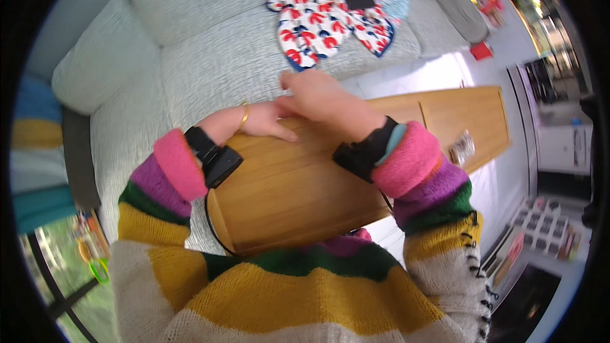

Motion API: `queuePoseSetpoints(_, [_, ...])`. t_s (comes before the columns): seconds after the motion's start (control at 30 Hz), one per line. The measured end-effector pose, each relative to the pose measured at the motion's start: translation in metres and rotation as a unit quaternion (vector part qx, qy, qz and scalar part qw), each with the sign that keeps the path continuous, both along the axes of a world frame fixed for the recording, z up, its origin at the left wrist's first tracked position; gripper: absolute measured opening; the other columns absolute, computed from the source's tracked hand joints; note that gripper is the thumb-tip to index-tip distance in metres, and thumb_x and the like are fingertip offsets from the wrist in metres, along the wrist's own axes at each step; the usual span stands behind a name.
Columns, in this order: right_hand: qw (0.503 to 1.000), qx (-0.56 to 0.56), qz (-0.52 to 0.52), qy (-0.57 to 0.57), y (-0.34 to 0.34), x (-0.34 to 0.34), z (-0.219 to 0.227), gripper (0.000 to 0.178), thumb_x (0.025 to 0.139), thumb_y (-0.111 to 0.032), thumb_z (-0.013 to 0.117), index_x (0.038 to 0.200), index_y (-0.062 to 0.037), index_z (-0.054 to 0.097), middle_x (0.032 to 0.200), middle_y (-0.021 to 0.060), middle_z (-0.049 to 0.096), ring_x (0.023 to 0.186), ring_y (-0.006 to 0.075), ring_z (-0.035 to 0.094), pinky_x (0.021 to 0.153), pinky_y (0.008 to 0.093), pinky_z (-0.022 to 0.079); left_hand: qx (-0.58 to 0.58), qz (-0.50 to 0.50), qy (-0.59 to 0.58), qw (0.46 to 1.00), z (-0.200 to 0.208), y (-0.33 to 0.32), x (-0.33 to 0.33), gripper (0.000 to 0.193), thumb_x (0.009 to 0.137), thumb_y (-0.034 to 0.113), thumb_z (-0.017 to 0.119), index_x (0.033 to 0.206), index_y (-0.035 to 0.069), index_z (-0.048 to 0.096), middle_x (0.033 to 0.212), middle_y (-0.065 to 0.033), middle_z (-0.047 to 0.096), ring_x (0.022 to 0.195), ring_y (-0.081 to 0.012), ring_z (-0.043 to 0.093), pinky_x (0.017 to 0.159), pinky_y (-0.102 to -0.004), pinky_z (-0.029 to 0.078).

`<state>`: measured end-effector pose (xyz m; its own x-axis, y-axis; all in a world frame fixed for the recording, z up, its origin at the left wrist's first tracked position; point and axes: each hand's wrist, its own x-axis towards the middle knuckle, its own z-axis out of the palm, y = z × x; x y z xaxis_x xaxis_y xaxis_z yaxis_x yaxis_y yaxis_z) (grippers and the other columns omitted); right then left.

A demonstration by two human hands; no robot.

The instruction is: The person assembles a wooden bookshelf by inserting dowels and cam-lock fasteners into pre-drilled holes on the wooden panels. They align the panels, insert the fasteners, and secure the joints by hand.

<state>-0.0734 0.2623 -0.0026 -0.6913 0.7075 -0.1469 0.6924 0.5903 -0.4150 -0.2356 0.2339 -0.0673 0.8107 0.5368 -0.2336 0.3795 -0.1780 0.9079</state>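
My left hand [265,121], with a thin gold bracelet on the wrist, lies at the far edge of the wooden table [286,184]. Its thumb stretches flat along the tabletop, while its other fingers are hidden behind my right hand. My right hand [318,96] hovers over them, slightly blurred, with bent fingers and a gap between fingers and thumb. I see nothing held in either hand; whether they touch each other is unclear. Black devices are strapped to my left wrist [216,159] and right wrist [365,155], beside rolled pink cuffs.
A light grey sofa [210,44] runs behind the table. On it lie a red, white and blue patterned cloth [314,19] and a dark flat rectangular thing [360,3]. Toward the table's right end sits a small clear package [462,147]. A red box [481,51] stands farther back.
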Motion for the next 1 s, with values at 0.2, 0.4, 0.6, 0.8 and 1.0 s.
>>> queuePoseSetpoints(0.2, [0.997,0.046,-0.057,0.004,0.011,0.031,-0.005,0.020,0.082,-0.022,0.054,0.078,-0.0033,0.057,0.073,0.0197,0.062,0.068,0.0367,0.060,0.063,0.0464,0.048,-0.074,0.014,0.018,0.997,0.012,-0.001,0.000,0.062,0.081,0.027,0.065,0.133,0.003,0.041,0.120,-0.0126,0.057,0.108,-0.0195,0.054,0.093,-0.0304,0.041])
queuePoseSetpoints(0.4, [0.968,0.240,0.046,-0.053,-0.022,0.062,0.006,0.018,0.083,-0.019,0.056,0.071,-0.0065,0.051,0.061,0.0101,0.056,0.055,0.0295,0.058,0.051,0.0389,0.046,-0.074,0.024,-0.013,0.997,0.002,-0.001,0.001,0.058,0.081,0.028,0.065,0.131,0.007,0.044,0.117,-0.0117,0.059,0.103,-0.0190,0.056,0.090,-0.0305,0.042])
queuePoseSetpoints(0.6, [0.950,0.223,0.120,-0.181,-0.069,0.064,0.022,0.006,0.072,-0.010,0.057,0.076,-0.0091,0.053,0.068,0.0059,0.060,0.058,0.0233,0.062,0.050,0.0341,0.048,-0.042,0.029,0.013,0.999,0.001,-0.002,0.002,0.058,0.080,0.029,0.065,0.131,0.009,0.046,0.120,-0.0131,0.058,0.106,-0.0217,0.056,0.091,-0.0311,0.040])
queuePoseSetpoints(0.8, [0.967,0.104,0.198,-0.124,-0.055,0.045,0.023,0.022,0.077,-0.026,0.064,0.079,-0.0067,0.054,0.064,0.0079,0.058,0.055,0.0261,0.058,0.049,0.0358,0.045,-0.037,0.014,0.016,0.999,0.007,-0.004,0.002,0.059,0.080,0.029,0.064,0.132,0.011,0.045,0.119,-0.0145,0.058,0.106,-0.0222,0.055,0.090,-0.0319,0.041])
queuePoseSetpoints(1.0, [0.966,0.158,0.205,-0.027,-0.033,0.013,0.023,0.023,0.074,-0.028,0.067,0.079,-0.0084,0.056,0.069,0.0088,0.062,0.063,0.0248,0.062,0.052,0.0365,0.048,-0.098,0.008,0.048,0.994,0.009,0.001,0.003,0.047,0.080,0.033,0.064,0.118,0.006,0.055,0.107,-0.0107,0.062,0.095,-0.0190,0.057,0.085,-0.0308,0.043])
